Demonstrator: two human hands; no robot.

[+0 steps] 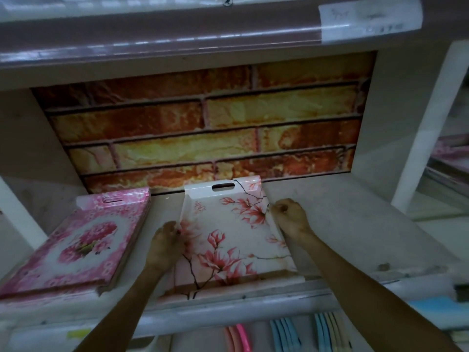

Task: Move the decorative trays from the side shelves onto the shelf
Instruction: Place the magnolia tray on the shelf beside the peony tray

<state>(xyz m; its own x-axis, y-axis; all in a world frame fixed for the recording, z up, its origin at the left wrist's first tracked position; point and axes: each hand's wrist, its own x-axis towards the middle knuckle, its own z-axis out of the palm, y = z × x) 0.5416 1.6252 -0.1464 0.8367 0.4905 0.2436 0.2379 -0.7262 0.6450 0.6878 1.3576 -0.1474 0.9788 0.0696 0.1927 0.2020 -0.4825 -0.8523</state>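
A white tray with pink magnolia flowers (pixel 228 235) lies flat on the middle shelf (pixel 355 224), its cut-out handle toward the brick-patterned back wall. My left hand (pixel 165 245) grips the tray's left rim. My right hand (pixel 289 217) grips its right rim with curled fingers. To the left, a stack of pink rose-patterned trays (pixel 76 245) lies on the same shelf, a little apart from the white tray.
The brick-print back panel (pixel 203 128) closes the rear. A side shelf at the right holds more stacked trays (pixel 449 161). Below the shelf edge hang pink (pixel 241 339) and blue plastic items (pixel 284 334). An upper shelf lip (pixel 177 39) overhangs.
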